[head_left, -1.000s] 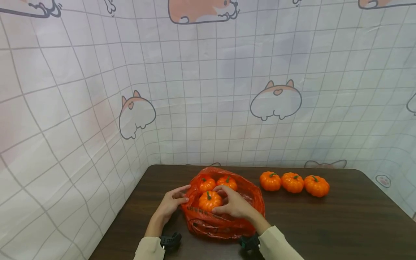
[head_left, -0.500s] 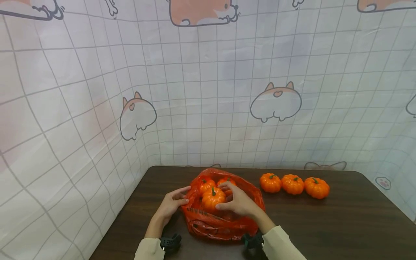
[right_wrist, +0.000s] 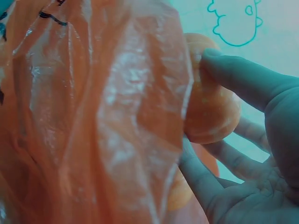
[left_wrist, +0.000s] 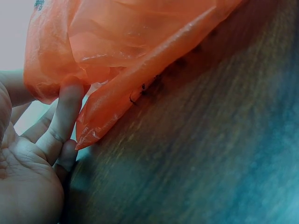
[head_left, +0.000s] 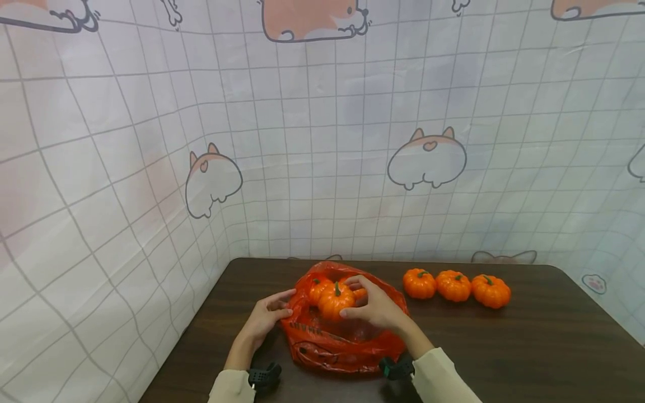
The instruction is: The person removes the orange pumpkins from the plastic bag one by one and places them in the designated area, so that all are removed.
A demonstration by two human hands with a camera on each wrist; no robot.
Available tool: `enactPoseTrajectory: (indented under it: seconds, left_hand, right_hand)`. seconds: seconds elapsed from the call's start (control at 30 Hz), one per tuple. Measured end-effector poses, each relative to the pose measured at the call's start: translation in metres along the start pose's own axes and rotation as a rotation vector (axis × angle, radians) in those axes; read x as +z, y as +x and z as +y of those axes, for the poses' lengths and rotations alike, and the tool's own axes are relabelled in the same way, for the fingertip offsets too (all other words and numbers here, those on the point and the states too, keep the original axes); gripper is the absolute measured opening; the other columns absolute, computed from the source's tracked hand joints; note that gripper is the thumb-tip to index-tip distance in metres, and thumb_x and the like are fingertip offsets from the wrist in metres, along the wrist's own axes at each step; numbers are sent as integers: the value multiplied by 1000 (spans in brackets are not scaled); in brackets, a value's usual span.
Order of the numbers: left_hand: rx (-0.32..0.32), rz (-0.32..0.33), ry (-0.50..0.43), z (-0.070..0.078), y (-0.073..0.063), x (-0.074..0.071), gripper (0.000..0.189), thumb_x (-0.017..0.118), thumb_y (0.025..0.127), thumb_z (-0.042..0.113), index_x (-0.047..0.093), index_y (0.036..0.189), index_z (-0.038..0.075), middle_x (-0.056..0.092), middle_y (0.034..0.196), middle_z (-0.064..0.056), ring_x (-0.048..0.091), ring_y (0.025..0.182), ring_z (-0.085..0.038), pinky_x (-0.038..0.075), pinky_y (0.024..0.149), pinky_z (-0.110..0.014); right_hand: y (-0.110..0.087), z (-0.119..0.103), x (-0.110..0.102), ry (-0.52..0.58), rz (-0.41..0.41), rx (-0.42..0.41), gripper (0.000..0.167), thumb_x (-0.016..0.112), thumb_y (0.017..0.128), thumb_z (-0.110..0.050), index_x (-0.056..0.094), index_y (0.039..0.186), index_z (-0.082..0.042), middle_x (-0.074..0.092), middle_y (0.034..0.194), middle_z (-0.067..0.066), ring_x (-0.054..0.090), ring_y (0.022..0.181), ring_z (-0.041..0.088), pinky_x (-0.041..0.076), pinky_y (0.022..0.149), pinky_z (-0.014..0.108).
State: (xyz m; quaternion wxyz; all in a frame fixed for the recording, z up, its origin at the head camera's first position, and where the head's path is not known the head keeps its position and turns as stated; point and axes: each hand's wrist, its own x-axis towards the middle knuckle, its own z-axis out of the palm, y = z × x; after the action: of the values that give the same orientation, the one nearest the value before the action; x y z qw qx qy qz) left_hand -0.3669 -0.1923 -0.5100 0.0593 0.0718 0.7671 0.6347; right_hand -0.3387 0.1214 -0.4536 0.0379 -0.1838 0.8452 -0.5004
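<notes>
Over the mouth of the red bag [head_left: 322, 358], an orange pumpkin [head_left: 336, 302] is gripped in the right hand [head_left: 378, 305]; the left hand [head_left: 264, 315] holds the bag's left edge. Two partly hidden pumpkins [head_left: 316, 286] lie inside; farther right, three pumpkins [head_left: 453, 286] line the dark table's [head_left: 534, 341] far side.

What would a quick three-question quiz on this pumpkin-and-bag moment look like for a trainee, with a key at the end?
1. Which hand holds a pumpkin?
2. In the head view, how many pumpkins sit in a row on the table, outside the red bag?
3. True or false: the left hand touches the red bag.

Key:
1. The right hand.
2. Three.
3. True; its fingers are against the side of the red bag.
</notes>
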Motion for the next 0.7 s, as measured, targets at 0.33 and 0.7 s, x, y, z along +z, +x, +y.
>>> enactPoseTrajectory:
  seconds: [0.33, 0.7]
  left_hand:
    - [-3, -8, -7, 0, 0, 1, 48, 70, 95, 11, 63, 142, 18, 69, 106, -10, 64, 94, -20, 52, 83, -33]
    - [-5, -5, -5, -1, 1, 0, 48, 70, 95, 11, 63, 142, 19, 69, 107, -11, 64, 95, -20, 52, 84, -33]
  right_hand:
    - [-3, -1, -14, 38, 6, 8, 64, 84, 85, -34, 52, 140, -20, 53, 147, 14, 63, 120, 33, 54, 96, 49]
    - [-11, 1, -34, 78, 21, 28, 65, 84, 86, -33, 52, 141, -21, 53, 148, 16, 65, 108, 26, 57, 82, 39]
